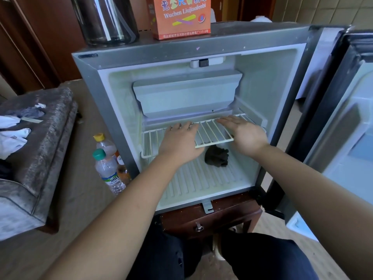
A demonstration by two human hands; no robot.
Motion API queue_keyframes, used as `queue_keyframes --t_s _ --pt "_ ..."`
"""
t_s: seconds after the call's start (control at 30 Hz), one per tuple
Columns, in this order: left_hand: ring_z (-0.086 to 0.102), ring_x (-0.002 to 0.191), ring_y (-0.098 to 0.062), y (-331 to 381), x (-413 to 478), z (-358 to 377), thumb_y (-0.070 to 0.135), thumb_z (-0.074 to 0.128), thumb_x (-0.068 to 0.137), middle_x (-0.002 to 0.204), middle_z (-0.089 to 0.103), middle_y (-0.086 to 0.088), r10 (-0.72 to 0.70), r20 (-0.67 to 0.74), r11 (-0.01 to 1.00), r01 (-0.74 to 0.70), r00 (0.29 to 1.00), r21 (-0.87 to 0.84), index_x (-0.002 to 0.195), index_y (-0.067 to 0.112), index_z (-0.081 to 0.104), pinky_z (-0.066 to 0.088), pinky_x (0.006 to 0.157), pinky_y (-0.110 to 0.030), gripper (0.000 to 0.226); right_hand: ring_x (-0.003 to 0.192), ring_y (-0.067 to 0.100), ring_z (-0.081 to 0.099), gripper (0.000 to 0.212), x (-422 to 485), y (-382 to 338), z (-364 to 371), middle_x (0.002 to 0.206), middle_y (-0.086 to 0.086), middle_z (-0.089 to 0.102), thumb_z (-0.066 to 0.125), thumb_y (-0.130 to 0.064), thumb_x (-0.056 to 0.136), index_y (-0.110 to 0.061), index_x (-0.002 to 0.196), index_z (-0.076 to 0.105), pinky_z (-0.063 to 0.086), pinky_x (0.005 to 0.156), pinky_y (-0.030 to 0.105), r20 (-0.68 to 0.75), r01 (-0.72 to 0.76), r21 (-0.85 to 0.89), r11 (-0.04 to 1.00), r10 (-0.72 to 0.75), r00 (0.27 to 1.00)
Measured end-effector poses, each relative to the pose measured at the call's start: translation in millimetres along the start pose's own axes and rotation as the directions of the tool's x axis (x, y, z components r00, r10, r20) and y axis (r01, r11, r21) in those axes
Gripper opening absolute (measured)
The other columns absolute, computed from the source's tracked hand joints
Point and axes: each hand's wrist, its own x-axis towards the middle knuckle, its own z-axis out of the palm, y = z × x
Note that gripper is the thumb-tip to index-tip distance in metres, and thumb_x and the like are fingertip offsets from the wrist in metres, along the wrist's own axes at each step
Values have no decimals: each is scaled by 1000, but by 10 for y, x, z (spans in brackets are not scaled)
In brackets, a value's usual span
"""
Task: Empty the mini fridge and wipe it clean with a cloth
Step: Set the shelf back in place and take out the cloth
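Your hands lie on the wire shelf (214,131) inside the mini fridge (113,81); the cloth (217,156) sits below, bottles (107,168) left outside.

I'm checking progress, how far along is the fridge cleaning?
Emptying looks done: the bottles stand on the floor beside the mini fridge. Now the left hand and right hand rest flat on the wire shelf. The dark cloth lies on the fridge floor; whether wiping remains is unclear.

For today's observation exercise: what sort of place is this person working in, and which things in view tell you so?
Probably a hotel or guest room, though a home is possible. A mini fridge stands on a small dark wooden cabinet, an upholstered grey seat with scattered laundry sits beside it, and drink bottles stand on the carpeted floor.
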Motion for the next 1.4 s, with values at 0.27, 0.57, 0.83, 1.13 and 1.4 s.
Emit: queue_keyframes --t_s 0.27,0.57,0.83,1.13,1.4 --pt "53 112 -35 -210 506 -417 48 37 85 120 61 -15 -44 -352 988 -11 935 -152 120 4 62 43 95 -41 61 145 13 21 75 33 26 51 157 -9 25 62 -34 86 -29 151 24 30 110 31 45 -66 -23 998 67 997" --pt "41 124 -33 -500 1100 -469 51 26 100 133 49 -18 -367 -259 928 371 894 -34 129 1 52 27 103 -39 63 146 14 15 77 56 -17 10 159 -7 19 60 -26 87 -26 153 19 12 116 26 90 -92 -62 994 97 991" --pt "41 125 -31 -519 1205 -471 77 36 85 132 50 -16 -381 -254 919 394 889 -1 128 4 50 32 99 -39 86 147 13 13 74 146 -1 40 160 -7 16 51 -10 89 -27 153 18 5 116 23 80 -87 -74 993 93 992" --pt "40 125 -32 -491 1230 -448 79 34 84 131 51 -17 -398 -269 908 419 877 24 127 5 50 31 99 -41 87 146 10 14 77 292 62 99 159 -14 16 53 -8 88 -34 152 19 14 117 26 64 -71 -50 996 74 995" --pt "36 130 -31 -442 1141 -485 70 39 88 137 46 -16 -391 -206 918 397 897 -13 134 5 46 27 105 -40 80 146 12 14 77 287 51 86 159 -13 16 48 -3 87 -33 152 19 13 117 27 78 -69 -57 996 74 994"
